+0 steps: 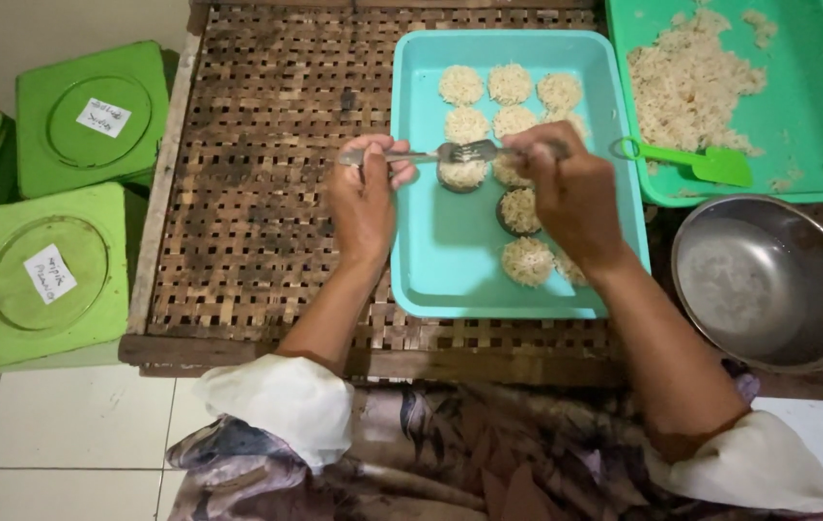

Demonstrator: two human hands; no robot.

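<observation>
The left hand (365, 198) is closed on the handle of a metal fork (431, 153), which lies level above the light blue tray (450, 260). The prongs of the fork are over a small dark mould (461, 175) filled with pale noodle shreds. The right hand (571, 188) is curled just beside the prongs; its fingers seem to pinch something there, but I cannot tell what they grip. Round noodle nests (513, 121) sit in rows in the tray, and a second filled mould (519, 210) stands under the right wrist. The tray rests on a woven bench (266, 145). I think the right wrist could press the nest (527, 260) below it, because it hangs very low. Also the fork may pull loose shreds out of the mould if it lifts sideways
</observation>
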